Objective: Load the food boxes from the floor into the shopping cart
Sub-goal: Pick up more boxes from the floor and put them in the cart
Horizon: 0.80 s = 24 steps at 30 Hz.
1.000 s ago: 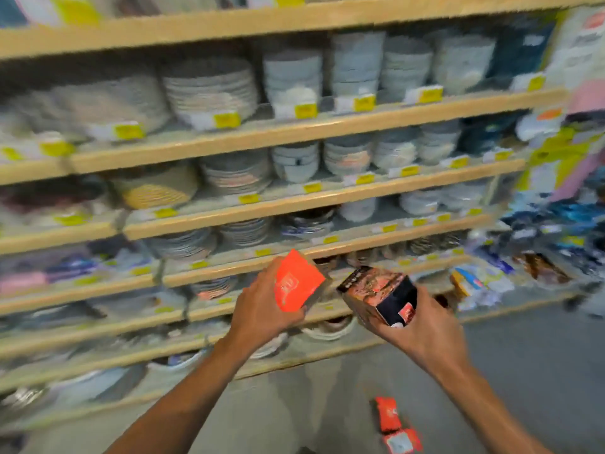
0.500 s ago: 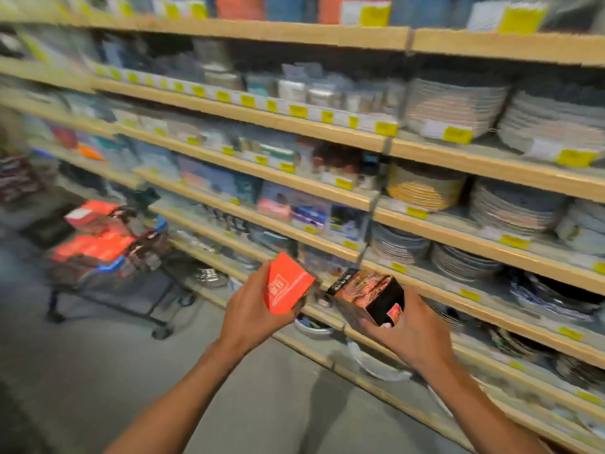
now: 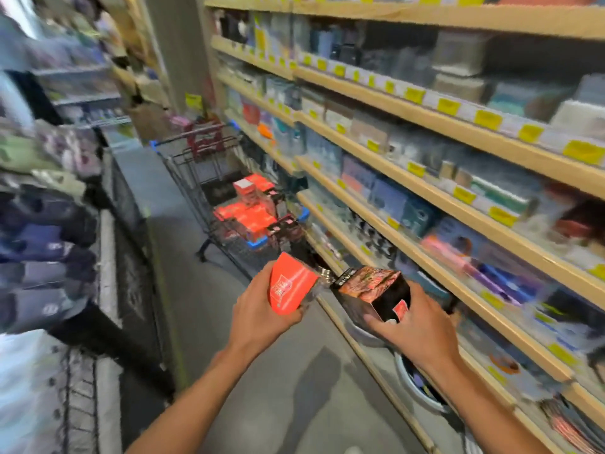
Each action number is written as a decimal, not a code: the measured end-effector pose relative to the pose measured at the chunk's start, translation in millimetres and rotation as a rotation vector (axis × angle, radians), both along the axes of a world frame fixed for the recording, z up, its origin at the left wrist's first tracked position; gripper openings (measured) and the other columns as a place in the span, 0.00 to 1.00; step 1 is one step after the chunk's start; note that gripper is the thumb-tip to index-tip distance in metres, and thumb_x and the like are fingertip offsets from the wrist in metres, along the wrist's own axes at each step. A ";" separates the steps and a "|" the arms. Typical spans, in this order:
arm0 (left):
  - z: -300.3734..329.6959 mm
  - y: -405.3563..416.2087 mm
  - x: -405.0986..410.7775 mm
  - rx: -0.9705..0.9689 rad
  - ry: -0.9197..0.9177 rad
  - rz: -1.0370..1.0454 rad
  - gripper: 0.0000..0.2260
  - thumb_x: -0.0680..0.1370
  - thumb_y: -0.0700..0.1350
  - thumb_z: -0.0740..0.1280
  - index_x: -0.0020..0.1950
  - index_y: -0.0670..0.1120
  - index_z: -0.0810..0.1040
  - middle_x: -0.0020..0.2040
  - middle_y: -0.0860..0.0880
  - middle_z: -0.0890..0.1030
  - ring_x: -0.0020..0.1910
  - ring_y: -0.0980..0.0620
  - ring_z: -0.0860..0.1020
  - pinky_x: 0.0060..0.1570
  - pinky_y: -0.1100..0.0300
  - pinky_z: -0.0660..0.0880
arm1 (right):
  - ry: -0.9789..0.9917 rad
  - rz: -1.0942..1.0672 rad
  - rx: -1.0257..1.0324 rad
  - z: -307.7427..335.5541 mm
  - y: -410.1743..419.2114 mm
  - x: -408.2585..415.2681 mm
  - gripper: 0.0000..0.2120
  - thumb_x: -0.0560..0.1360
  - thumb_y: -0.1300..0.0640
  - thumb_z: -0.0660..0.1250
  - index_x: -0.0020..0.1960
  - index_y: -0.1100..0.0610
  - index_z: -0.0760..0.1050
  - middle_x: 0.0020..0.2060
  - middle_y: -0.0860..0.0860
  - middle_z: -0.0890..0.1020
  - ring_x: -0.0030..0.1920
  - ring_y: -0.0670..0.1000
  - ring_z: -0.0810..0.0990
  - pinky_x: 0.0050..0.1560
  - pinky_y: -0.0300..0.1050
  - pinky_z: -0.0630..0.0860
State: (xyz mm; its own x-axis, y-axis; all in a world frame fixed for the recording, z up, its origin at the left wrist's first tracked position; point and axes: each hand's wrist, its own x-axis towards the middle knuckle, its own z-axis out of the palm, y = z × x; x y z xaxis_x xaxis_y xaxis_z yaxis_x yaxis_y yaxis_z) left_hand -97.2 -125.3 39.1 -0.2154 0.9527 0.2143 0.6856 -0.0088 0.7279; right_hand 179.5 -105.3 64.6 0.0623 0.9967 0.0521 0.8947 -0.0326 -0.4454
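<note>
My left hand (image 3: pixel 258 309) grips an orange food box (image 3: pixel 289 285) in front of me. My right hand (image 3: pixel 415 326) holds a black box with a red printed top (image 3: pixel 373 290) beside it. Ahead in the aisle stands the shopping cart (image 3: pixel 203 178), a metal wire cart with blue corners. Several orange and dark boxes (image 3: pixel 252 211) lie in its basket. Both held boxes are well short of the cart, lower in the view.
Wooden shelves (image 3: pixel 393 178) full of packaged goods and yellow price tags line the right side. A dark display unit with folded clothes (image 3: pixel 49 231) runs along the left. The grey floor (image 3: pixel 196 296) forms a narrow aisle between them up to the cart.
The view has swung left from the shelves of plates to face down the aisle. The cart has come from the far left to straight ahead. Both hands keep their boxes.
</note>
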 end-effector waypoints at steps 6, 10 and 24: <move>-6.6 78.8 -42.7 -0.028 0.025 0.161 0.42 0.60 0.61 0.80 0.71 0.64 0.67 0.56 0.62 0.79 0.52 0.55 0.79 0.51 0.50 0.78 | 0.057 0.138 -0.017 -16.4 125.2 -54.8 0.38 0.59 0.23 0.70 0.58 0.46 0.68 0.50 0.45 0.81 0.50 0.53 0.82 0.41 0.46 0.74; 0.7 142.1 -61.5 -0.035 -0.016 0.266 0.41 0.60 0.60 0.80 0.70 0.66 0.67 0.56 0.63 0.80 0.52 0.57 0.80 0.52 0.50 0.79 | 0.058 0.248 -0.041 -16.0 215.2 -87.9 0.39 0.61 0.25 0.72 0.63 0.47 0.69 0.53 0.46 0.81 0.53 0.52 0.82 0.43 0.44 0.72; -17.7 305.3 -150.0 -0.042 -0.073 0.462 0.37 0.61 0.62 0.78 0.67 0.62 0.69 0.53 0.62 0.79 0.49 0.58 0.79 0.49 0.50 0.79 | 0.071 0.363 -0.099 -28.5 439.3 -202.0 0.36 0.64 0.31 0.75 0.64 0.49 0.69 0.50 0.47 0.81 0.53 0.55 0.81 0.42 0.44 0.68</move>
